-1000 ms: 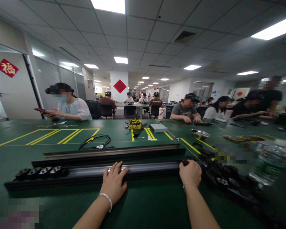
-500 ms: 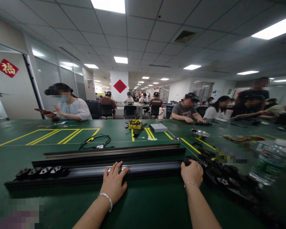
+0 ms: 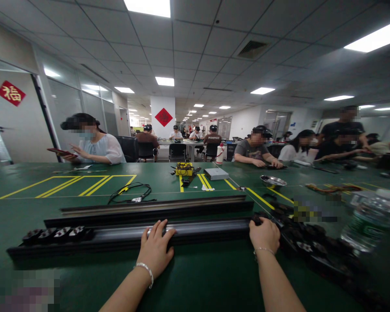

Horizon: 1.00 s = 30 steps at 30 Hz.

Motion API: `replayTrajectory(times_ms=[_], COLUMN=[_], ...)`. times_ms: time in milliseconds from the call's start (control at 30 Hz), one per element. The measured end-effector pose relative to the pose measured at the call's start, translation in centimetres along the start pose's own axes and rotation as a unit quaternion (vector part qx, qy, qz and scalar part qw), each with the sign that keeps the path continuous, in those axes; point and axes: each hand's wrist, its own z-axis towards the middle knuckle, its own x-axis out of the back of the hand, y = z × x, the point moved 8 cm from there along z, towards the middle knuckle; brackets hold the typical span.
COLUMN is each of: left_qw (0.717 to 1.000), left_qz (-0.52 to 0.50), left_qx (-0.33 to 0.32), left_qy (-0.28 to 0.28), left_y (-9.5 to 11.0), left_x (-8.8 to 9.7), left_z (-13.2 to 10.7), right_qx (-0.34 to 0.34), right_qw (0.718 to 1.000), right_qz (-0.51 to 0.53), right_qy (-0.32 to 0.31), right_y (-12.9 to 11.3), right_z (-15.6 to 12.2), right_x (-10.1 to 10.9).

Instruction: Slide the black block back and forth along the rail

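A long black track rail (image 3: 208,229) with a shiny grey inner strip lies across the table before me. Several black socket modules with metal or white faces (image 3: 62,234) sit in a row at its left end. My left hand (image 3: 156,247) rests on the middle of the rail, fingers spread and palm down. At the rail's right end, my right hand (image 3: 264,234) has its fingers closed around a small black piece (image 3: 257,219), mostly hidden by the hand. Just beyond lies a second black rail (image 3: 149,210), roughly parallel to the first.
Many more black modules (image 3: 315,247) lie in a line to the right, near a water bottle (image 3: 364,221). Farther back are a black cable (image 3: 133,190), a yellow bundle (image 3: 183,169), a grey box (image 3: 216,174) and a metal bowl (image 3: 273,181). Co-workers sit across the green table (image 3: 94,281).
My right hand has shifted slightly to the right at the rail's end with the black piece in its fingers. My left hand stays in place on the rail.
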Motion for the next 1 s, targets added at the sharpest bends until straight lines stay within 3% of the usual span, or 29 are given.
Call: replayTrajectory(times_ms=[1000], left_qw=[1.000], left_qz=[0.005], left_qx=[-0.011], left_qy=[0.018], left_y=[-0.26], left_x=[-0.46], left_z=[0.02], right_qx=[-0.037], right_qw=[0.999], right_qz=[0.009], right_qy=[-0.022], right_y=[0.70], right_z=[0.30], right_x=[0.10])
